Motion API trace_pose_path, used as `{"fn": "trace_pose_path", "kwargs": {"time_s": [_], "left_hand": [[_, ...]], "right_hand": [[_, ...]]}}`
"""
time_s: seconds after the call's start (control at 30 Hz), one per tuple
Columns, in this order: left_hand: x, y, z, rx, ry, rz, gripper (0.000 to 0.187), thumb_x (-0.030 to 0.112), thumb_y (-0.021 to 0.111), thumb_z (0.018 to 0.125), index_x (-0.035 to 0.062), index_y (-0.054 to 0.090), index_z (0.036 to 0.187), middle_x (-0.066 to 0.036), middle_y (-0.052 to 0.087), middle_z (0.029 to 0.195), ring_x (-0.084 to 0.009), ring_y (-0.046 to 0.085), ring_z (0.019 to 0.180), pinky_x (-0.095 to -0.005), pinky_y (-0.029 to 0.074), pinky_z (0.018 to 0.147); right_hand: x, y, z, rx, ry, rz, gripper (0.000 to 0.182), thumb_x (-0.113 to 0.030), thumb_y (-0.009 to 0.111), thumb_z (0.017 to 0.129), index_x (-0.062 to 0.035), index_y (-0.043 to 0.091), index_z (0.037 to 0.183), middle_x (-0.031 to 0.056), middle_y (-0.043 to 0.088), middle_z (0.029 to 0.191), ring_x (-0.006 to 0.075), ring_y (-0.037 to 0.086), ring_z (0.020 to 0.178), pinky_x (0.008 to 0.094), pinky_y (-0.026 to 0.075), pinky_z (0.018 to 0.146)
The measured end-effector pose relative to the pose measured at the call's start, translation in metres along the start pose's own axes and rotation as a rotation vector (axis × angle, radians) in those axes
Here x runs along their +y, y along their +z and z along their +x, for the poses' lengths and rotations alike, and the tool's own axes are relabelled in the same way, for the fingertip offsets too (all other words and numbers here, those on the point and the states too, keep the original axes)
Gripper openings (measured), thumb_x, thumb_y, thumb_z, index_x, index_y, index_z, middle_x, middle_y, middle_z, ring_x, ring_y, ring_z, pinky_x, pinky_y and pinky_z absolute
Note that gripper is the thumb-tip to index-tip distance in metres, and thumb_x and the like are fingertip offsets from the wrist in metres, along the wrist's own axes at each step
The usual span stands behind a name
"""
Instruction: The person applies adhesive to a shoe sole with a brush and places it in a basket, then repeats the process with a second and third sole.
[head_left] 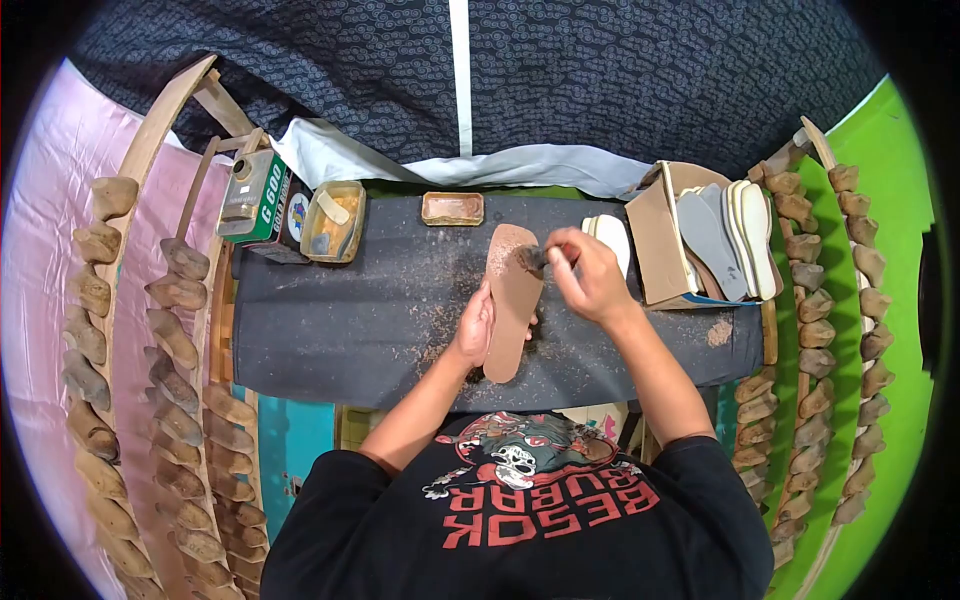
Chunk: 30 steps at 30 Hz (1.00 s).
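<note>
A long brown sole (513, 310) is held up over the dark table, toe end away from me. My left hand (476, 322) is wrapped round its lower left side, with fingertips showing at the right edge. My right hand (590, 272) is closed on a small dark tool (533, 259), whose end meets the sole near its toe. The tool's exact kind cannot be made out. Pale crumbs cover the sole's upper part around the tool.
The dark table (330, 340) has crumbs scattered over it. A metal can (262, 205), a yellowish tray (333, 222) and a small box (453, 208) stand along the back. At right are white soles (608, 238) and a carton (655, 240) of soles. Racks of wooden lasts (178, 340) flank both sides.
</note>
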<state>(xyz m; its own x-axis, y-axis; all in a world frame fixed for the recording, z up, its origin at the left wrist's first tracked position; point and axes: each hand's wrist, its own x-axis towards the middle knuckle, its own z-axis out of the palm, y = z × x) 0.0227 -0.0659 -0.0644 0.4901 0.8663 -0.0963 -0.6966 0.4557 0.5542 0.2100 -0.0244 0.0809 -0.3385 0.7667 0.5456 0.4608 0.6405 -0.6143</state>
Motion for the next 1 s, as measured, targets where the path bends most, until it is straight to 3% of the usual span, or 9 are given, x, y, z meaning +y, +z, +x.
{"fn": "trace_pose_path", "kwargs": {"time_s": [0.2,0.37,0.43,0.5,0.6,0.7,0.93,1.0], "left_hand": [[0.001,-0.011,-0.016,0.037,-0.017,0.009,0.066,0.053,0.024,0.105,0.0037,0.049,0.140,-0.014,0.066,0.116,-0.0277,0.068,0.094,-0.0406,0.059,0.075],[0.007,-0.015,-0.034,0.068,0.036,0.019,0.063,0.050,0.023,0.107,0.0038,0.048,0.141,-0.014,0.065,0.120,-0.0272,0.068,0.094,-0.0403,0.060,0.074],[0.012,-0.016,-0.041,0.083,0.054,0.014,0.062,0.050,0.023,0.107,0.0037,0.047,0.141,-0.014,0.064,0.120,-0.0272,0.068,0.094,-0.0405,0.060,0.074],[0.016,-0.019,-0.049,0.128,0.066,0.041,0.064,0.052,0.024,0.106,0.0040,0.049,0.140,-0.015,0.066,0.116,-0.0288,0.068,0.094,-0.0416,0.059,0.076],[0.024,-0.024,-0.062,0.167,0.112,0.070,0.064,0.052,0.024,0.106,0.0040,0.049,0.139,-0.015,0.066,0.115,-0.0289,0.068,0.094,-0.0417,0.059,0.075],[0.032,-0.028,-0.071,0.199,0.155,0.014,0.063,0.052,0.024,0.105,0.0041,0.048,0.139,-0.016,0.066,0.113,-0.0283,0.068,0.093,-0.0410,0.059,0.074],[0.038,-0.035,-0.069,0.234,0.163,-0.002,0.064,0.053,0.025,0.105,0.0041,0.050,0.138,-0.015,0.066,0.110,-0.0276,0.068,0.091,-0.0394,0.059,0.073],[0.037,-0.037,-0.065,0.152,0.152,0.020,0.061,0.050,0.025,0.106,0.0043,0.047,0.139,-0.014,0.065,0.115,-0.0274,0.068,0.093,-0.0399,0.059,0.074]], "right_hand": [[0.063,0.034,0.032,0.279,0.194,0.178,0.013,-0.012,0.061,0.099,0.0009,0.064,0.101,0.0064,0.066,0.078,0.0115,0.062,0.067,0.0283,0.050,0.060],[0.091,0.091,0.062,0.197,0.373,0.359,0.020,-0.018,0.062,0.101,0.0009,0.065,0.106,0.0039,0.068,0.083,0.0090,0.065,0.072,0.0243,0.053,0.067],[0.108,0.120,0.068,0.121,0.447,0.390,0.022,-0.019,0.064,0.099,0.0022,0.066,0.103,0.0079,0.071,0.081,0.0116,0.068,0.073,0.0275,0.054,0.065],[0.118,0.144,0.076,0.081,0.392,0.307,0.025,-0.022,0.065,0.098,0.0024,0.067,0.101,0.0111,0.071,0.078,0.0151,0.070,0.072,0.0307,0.054,0.066],[0.119,0.172,0.084,0.014,0.380,0.202,0.029,-0.027,0.065,0.096,0.0025,0.068,0.101,0.0170,0.071,0.077,0.0248,0.070,0.069,0.0359,0.053,0.067],[0.124,0.192,0.090,-0.012,0.383,0.161,0.031,-0.028,0.066,0.096,0.0025,0.068,0.100,0.0185,0.071,0.078,0.0275,0.070,0.068,0.0368,0.053,0.067],[0.128,0.175,0.091,-0.049,0.335,-0.013,0.026,-0.023,0.064,0.094,0.0027,0.067,0.097,0.0234,0.070,0.082,0.0385,0.070,0.074,0.0435,0.054,0.071],[0.130,0.162,0.093,-0.097,0.308,-0.160,0.024,-0.021,0.062,0.094,0.0027,0.066,0.096,0.0245,0.070,0.085,0.0421,0.069,0.080,0.0479,0.054,0.074]]}}
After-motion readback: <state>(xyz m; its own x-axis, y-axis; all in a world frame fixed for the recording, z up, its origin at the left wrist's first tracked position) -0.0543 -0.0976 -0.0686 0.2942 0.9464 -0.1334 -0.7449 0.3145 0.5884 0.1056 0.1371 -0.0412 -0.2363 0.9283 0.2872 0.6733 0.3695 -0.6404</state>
